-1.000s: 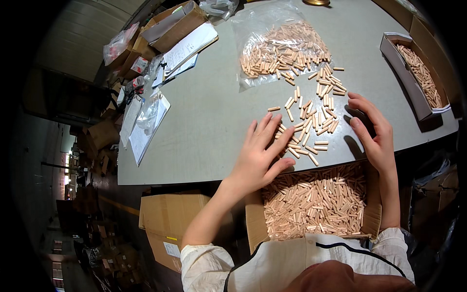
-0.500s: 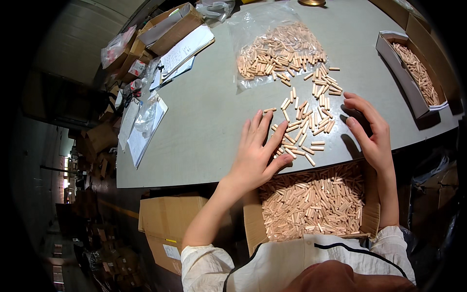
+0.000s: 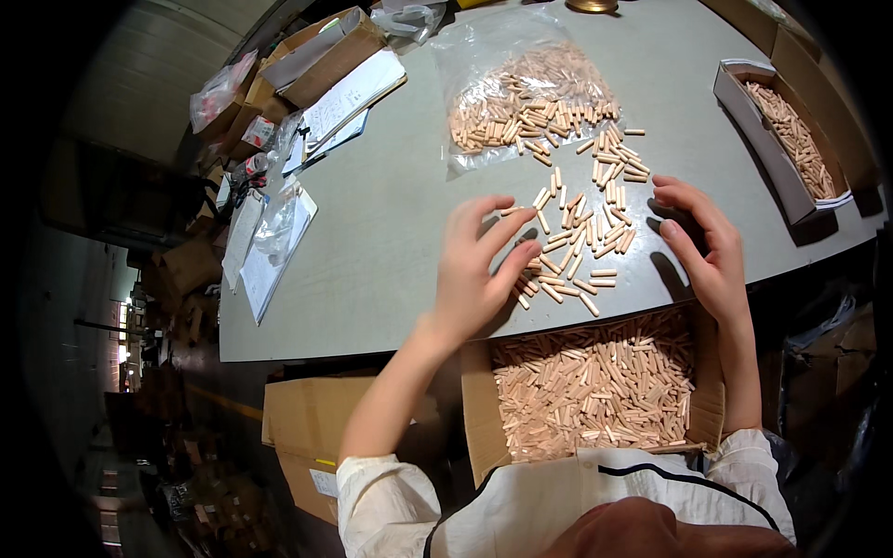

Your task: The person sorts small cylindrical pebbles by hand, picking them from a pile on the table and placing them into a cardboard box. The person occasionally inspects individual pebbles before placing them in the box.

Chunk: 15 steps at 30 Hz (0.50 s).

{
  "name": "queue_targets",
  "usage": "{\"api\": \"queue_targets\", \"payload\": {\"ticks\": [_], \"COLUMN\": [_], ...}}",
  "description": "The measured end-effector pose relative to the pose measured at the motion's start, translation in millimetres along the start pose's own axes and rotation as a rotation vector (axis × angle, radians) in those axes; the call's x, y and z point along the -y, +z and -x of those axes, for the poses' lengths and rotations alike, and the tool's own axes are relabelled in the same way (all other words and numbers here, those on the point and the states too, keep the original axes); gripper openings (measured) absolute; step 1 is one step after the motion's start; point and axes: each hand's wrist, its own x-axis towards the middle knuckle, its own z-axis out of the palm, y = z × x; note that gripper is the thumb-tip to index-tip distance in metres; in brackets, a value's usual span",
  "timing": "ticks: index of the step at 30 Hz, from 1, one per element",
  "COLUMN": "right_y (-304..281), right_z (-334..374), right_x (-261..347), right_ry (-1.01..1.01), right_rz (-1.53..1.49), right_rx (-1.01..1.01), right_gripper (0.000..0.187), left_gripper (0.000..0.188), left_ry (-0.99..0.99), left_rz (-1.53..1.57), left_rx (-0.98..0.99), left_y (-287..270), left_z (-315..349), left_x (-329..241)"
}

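Note:
Loose wooden dowel pins [image 3: 579, 232] lie scattered on the grey table, a trail of them reaching back to a clear plastic bag [image 3: 530, 102] full of the same pins. My left hand [image 3: 473, 265] is at the left edge of the scatter, its fingers bent and apart, with nothing seen between them. To the right of the pins, my right hand [image 3: 709, 244] hovers with thumb and fingers apart, also without anything in it. Below the table's front edge, close to my body, an open cardboard box [image 3: 480, 395] is filled with many more dowel pins.
A narrow grey box [image 3: 761, 153] of pins stands at the table's right side. Clipboards with papers [image 3: 353, 98] and cartons [image 3: 335, 56] line the left. A closed carton [image 3: 321, 414] sits below the table on the left. A brass-coloured round object [image 3: 593, 5] is at the back.
My left hand has lifted and drawn slightly left, its fingers curling from a flatter spread over the pins. The right hand has barely moved.

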Motion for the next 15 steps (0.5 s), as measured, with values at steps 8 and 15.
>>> {"api": "queue_targets", "payload": {"ticks": [8,15], "right_y": [-3,2], "right_z": [0,1], "right_x": [-1,-3], "right_ry": [0.001,-0.058], "right_rz": [0.056,0.165], "right_rx": [-0.008,-0.014], "right_gripper": [0.019,0.021], "left_gripper": [0.011,0.010], "left_ry": [0.201,0.344], "left_rz": [-0.076,-0.109], "left_rx": [0.049,0.047], "left_y": [24,27], "left_z": [-49,-49], "left_x": [9,9]}}
